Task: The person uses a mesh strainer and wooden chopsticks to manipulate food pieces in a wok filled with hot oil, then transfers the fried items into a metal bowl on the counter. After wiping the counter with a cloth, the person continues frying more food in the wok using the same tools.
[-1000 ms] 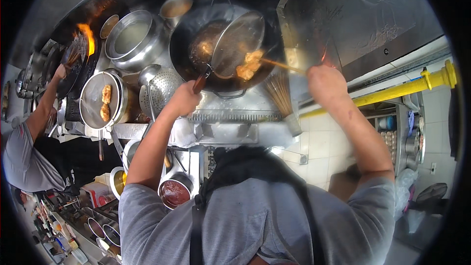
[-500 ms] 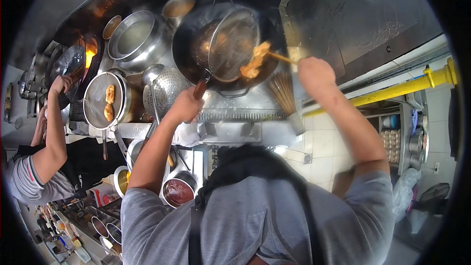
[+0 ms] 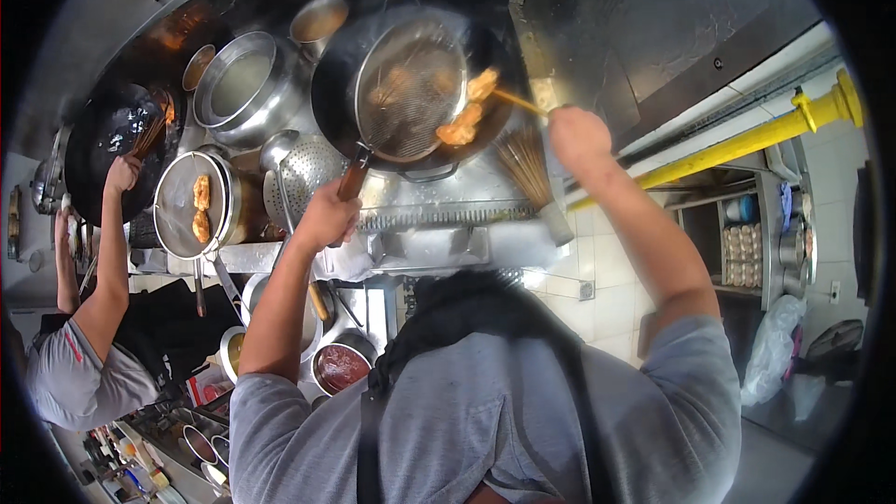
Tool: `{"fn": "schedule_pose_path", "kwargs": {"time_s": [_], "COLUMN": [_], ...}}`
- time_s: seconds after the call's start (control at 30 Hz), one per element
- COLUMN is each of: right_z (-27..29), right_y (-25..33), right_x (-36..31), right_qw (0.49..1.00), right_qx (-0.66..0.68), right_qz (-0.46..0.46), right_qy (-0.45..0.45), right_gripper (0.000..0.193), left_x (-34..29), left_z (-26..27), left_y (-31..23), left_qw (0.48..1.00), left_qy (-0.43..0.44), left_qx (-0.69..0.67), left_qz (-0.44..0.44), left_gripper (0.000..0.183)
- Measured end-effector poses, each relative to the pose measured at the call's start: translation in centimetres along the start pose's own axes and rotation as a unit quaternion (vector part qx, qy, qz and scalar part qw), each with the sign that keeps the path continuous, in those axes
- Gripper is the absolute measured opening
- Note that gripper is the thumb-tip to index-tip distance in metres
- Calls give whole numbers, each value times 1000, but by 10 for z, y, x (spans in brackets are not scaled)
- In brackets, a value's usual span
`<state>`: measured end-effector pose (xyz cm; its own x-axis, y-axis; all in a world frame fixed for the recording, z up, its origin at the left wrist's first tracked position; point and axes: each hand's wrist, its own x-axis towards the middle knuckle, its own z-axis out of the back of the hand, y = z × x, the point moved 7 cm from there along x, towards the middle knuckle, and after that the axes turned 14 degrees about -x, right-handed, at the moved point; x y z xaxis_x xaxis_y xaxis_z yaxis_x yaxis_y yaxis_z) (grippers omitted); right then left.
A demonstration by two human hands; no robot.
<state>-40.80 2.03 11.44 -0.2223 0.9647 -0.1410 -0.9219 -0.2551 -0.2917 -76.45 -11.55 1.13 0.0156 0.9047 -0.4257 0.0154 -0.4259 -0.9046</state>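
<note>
My left hand [image 3: 327, 217] is closed round the wooden handle of a round mesh strainer [image 3: 403, 112]. The strainer is tilted over a dark wok [image 3: 334, 98], and brownish pieces show blurred through its mesh. In my closed right hand [image 3: 581, 138] is a thin wooden stick [image 3: 521, 103]; whether it is one stick or a pair of chopsticks, I cannot tell. At its far end are golden-brown fried pieces [image 3: 459, 128], over the wok's right side next to the strainer's rim.
A bamboo brush [image 3: 525, 168] lies right of the wok. Left of it are a perforated ladle [image 3: 313, 177], a steel pot [image 3: 261, 84] and a second strainer [image 3: 177, 196] holding fried pieces. A co-worker's hand [image 3: 123, 174] holds a brush in another wok. A yellow pipe [image 3: 719, 149] runs at right.
The strainer has swung left and faces up more broadly. My right hand and the fried pieces have shifted slightly left. The co-worker's wok has tipped down and the flame is hidden.
</note>
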Motion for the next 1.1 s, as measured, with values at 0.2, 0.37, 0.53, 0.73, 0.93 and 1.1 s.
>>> {"fn": "schedule_pose_path", "kwargs": {"time_s": [0.2, 0.37, 0.53, 0.73, 0.93, 1.1], "right_z": [-16, 15, 65, 89, 90, 83], "right_y": [8, 11, -31, -36, -28, -25], "right_x": [4, -18, -58, -76, -72, -62], "right_qw": [1000, 1000, 996, 991, 991, 992], "right_qx": [1, -17, -70, -84, -62, -39], "right_qz": [9, 16, 11, 59, 67, 72], "right_qy": [-8, -20, -55, -83, -97, -99], "right_gripper": [25, 24, 19, 13, 13, 13], "left_x": [-5, 8, 14, 22, 22, 25], "left_z": [-6, -17, -18, -13, -15, -13], "left_y": [-3, -7, 2, 9, 5, 4], "left_qw": [1000, 995, 998, 999, 1000, 999], "left_qy": [10, -29, -19, -3, 4, 7], "left_qx": [5, 100, 55, 9, 18, 36], "left_qz": [3, 3, 25, 42, 25, 34], "left_gripper": [13, 20, 27, 22, 19, 19]}}
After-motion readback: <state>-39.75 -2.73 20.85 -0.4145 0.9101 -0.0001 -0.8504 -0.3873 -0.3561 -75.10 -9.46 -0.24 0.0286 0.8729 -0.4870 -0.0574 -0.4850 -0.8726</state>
